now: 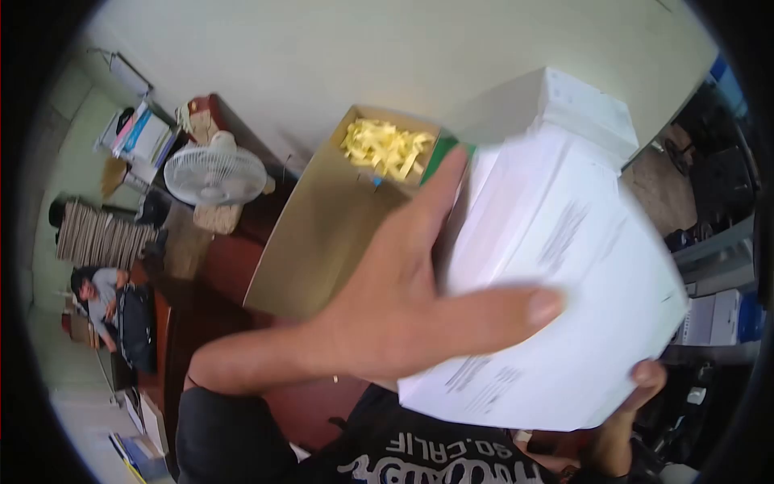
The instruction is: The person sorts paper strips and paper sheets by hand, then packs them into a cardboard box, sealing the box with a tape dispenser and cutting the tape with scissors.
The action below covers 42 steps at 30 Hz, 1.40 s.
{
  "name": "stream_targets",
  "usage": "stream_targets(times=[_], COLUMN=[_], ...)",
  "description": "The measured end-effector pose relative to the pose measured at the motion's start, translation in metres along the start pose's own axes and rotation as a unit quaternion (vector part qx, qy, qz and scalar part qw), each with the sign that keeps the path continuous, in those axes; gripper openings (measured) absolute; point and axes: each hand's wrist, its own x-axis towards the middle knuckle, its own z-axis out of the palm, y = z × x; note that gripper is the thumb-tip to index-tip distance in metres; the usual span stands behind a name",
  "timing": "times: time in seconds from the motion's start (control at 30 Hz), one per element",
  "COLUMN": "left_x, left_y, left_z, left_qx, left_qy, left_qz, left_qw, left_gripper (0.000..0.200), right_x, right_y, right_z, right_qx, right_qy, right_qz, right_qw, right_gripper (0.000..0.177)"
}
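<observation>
A thick stack of white printed paper (564, 298) fills the middle right, close to the camera. My left hand (411, 298) lies over its left side, thumb across the top sheet and fingers at the far-left edge. At the lower right corner of the stack, my right hand (637, 399) grips the edge, mostly hidden beneath the paper. Beyond the stack, a white box or paper block (584, 113) stands on the table. Yellow strips (387, 149) lie in a box beside a green item (439, 157).
The brown table (302, 242) extends to the left. A white fan (215, 173) stands past its left edge. A seated person (105, 302) is at the far left near a pile of stacked sheets (97, 234). Shelving (713, 315) lines the right.
</observation>
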Motion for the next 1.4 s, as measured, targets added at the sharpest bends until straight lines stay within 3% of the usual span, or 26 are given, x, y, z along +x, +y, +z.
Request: stream_targets(times=[0.07,0.13,0.23,0.33,0.37,0.43,0.47,0.57,0.7,0.8,0.9,0.93,0.97,1.03,1.1,1.13,1.17,1.23,1.33,1.4], left_x=[-0.032,-0.056,-0.058,-0.07,-0.087,-0.124,-0.141,-0.182,-0.183,-0.189,-0.188,-0.184,-0.183,-0.184,-0.184,-0.184,-0.184,-0.183,-0.186,-0.185], left_y=[-0.046,-0.096,-0.139,-0.156,-0.163,-0.159,-0.172,-0.219,-0.251,-0.264,-0.262,-0.261,-0.261,-0.265,-0.267,-0.267,-0.267,-0.267,-0.264,-0.263], left_z=[-0.01,-0.033,-0.058,-0.088,-0.09,-0.103,-0.108,-0.116,-0.12,-0.127,-0.122,-0.12,-0.12,-0.121,-0.12,-0.12,-0.119,-0.121,-0.119,-0.119], left_qx=[-0.059,-0.056,-0.152,0.022,0.246,0.464,0.531,0.565,0.609,0.605,0.613,0.62,0.626,0.621,0.616,0.614,0.613,0.62,0.602,0.591], left_qy=[0.04,0.094,0.171,0.205,0.208,0.143,0.125,0.127,0.119,0.123,0.113,0.121,0.127,0.13,0.127,0.128,0.129,0.132,0.137,0.14], left_qz=[-0.006,-0.127,-0.222,-0.167,-0.045,0.075,0.077,0.011,0.03,0.06,0.086,0.083,0.079,0.081,0.082,0.08,0.077,0.087,0.084,0.084], left_qw=[0.997,0.986,0.948,0.964,0.946,0.871,0.835,0.815,0.783,0.785,0.777,0.771,0.765,0.769,0.773,0.774,0.776,0.768,0.782,0.79], left_gripper=[0.108,0.111,0.113,0.112,0.102,0.098,0.096,0.096,0.077,0.063,0.053,0.051,0.049,0.047,0.045,0.045,0.044,0.045,0.045,0.046], right_x=[-0.01,-0.011,0.006,0.035,0.047,0.068,0.084,0.129,0.198,0.253,0.29,0.294,0.299,0.313,0.332,0.338,0.328,0.337,0.306,0.285], right_y=[0.036,0.073,0.106,0.127,0.133,0.14,0.145,0.158,0.194,0.222,0.242,0.244,0.246,0.252,0.269,0.283,0.276,0.284,0.276,0.281], right_z=[-0.003,-0.007,-0.018,-0.01,-0.006,-0.013,-0.018,-0.027,-0.001,-0.018,-0.018,-0.01,-0.004,0.007,0.015,0.019,0.067,0.063,0.077,0.025], right_qx=[0.022,0.047,0.0,-0.038,-0.059,-0.108,-0.108,-0.188,-0.372,-0.317,-0.362,-0.369,-0.394,-0.439,-0.572,-0.578,-0.601,-0.566,-0.781,-0.747], right_qy=[0.035,0.074,0.131,0.124,0.126,0.11,0.085,0.006,-0.151,-0.207,-0.237,-0.205,-0.245,-0.321,-0.34,-0.357,-0.319,-0.336,-0.288,-0.259], right_qz=[0.067,0.135,0.19,0.161,0.146,0.175,0.19,0.23,0.266,0.348,0.381,0.388,0.38,0.364,0.381,0.379,0.417,0.4,0.237,0.071], right_qw=[0.997,0.987,0.973,0.978,0.979,0.972,0.972,0.955,0.876,0.858,0.817,0.819,0.8,0.756,0.642,0.628,0.603,0.638,0.5,0.609], right_gripper=[0.071,0.077,0.077,0.074,0.073,0.067,0.064,0.068,0.079,0.078,0.076,0.076,0.078,0.081,0.084,0.077,0.074,0.074,0.081,0.085])
